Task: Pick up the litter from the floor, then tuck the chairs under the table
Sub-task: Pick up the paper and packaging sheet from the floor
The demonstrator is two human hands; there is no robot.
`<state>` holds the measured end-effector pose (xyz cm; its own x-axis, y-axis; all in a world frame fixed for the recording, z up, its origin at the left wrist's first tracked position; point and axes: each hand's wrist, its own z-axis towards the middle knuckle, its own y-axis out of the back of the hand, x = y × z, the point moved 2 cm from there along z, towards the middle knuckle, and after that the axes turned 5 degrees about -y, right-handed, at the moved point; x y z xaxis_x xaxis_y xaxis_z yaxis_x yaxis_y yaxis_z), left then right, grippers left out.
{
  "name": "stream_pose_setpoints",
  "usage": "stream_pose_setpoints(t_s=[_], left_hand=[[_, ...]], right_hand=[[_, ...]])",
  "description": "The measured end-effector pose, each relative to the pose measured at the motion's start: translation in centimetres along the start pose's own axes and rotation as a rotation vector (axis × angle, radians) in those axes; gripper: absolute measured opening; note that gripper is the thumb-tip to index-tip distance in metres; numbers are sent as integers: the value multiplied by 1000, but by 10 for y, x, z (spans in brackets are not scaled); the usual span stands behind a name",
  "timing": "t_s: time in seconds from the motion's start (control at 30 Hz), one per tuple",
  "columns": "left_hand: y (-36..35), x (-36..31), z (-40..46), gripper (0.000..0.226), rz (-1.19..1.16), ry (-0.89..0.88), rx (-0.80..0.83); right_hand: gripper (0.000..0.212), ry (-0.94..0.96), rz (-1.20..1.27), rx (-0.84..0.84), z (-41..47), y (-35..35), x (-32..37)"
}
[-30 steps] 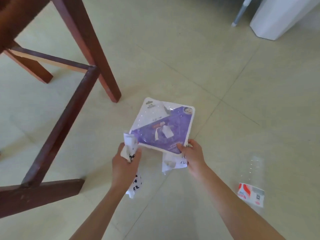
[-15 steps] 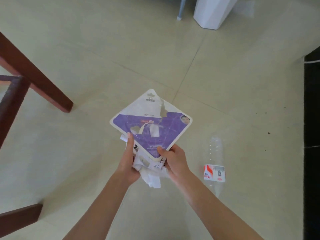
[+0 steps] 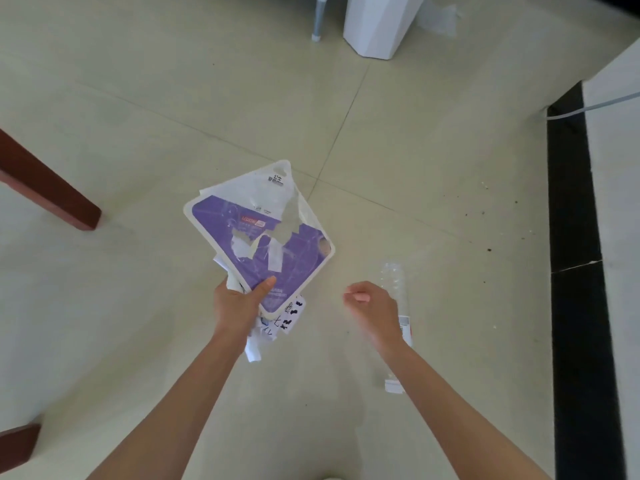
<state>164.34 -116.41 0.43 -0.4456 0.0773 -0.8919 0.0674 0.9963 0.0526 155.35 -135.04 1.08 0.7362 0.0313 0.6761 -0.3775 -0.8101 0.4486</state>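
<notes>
My left hand (image 3: 239, 303) grips a torn purple and white package (image 3: 263, 230) together with crumpled paper scraps (image 3: 277, 323) that carry black writing. The thumb lies across the package's lower edge. My right hand (image 3: 372, 306) holds nothing, its fingers loosely curled, just left of a clear plastic bottle (image 3: 394, 282) lying on the tiled floor. My right forearm covers the middle of the bottle, whose red and white label (image 3: 405, 329) peeks out beside the wrist.
A dark red wooden chair leg (image 3: 52, 192) stands at the left, with another wooden piece (image 3: 17, 445) at the lower left. A white bin (image 3: 381, 26) and a thin pole (image 3: 318, 19) stand at the top. A black strip (image 3: 575, 271) runs along the right.
My right hand has let go of the package and moved right toward the bottle. The left hand now holds package and papers alone. The view has swung right.
</notes>
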Motion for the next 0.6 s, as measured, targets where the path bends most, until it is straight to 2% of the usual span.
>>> stream_pose_setpoints(t_s=[0.1,0.17,0.27,0.33,0.43,0.6], left_hand=[[4,4,2,21,47,15,-9],[6,6,-1,22,54,18,-18],[12,9,-3,22,44,34,-32],[18,12,-4,20,54,53,-42],[29,15,-5,20,74,72,-54],[53,0,-8,19,118,90,-114]], right_hand=[[51,149,-371,-410,9,31,-19],[72,53,-451,-475,14,36,-41],[88,-190,-388,-373,15,28,-70],[82,-239,-325,-333,17,20,-76],[74,-171,-274,-254,22,0,-63],[52,-80,1,-10,19,-38,0]])
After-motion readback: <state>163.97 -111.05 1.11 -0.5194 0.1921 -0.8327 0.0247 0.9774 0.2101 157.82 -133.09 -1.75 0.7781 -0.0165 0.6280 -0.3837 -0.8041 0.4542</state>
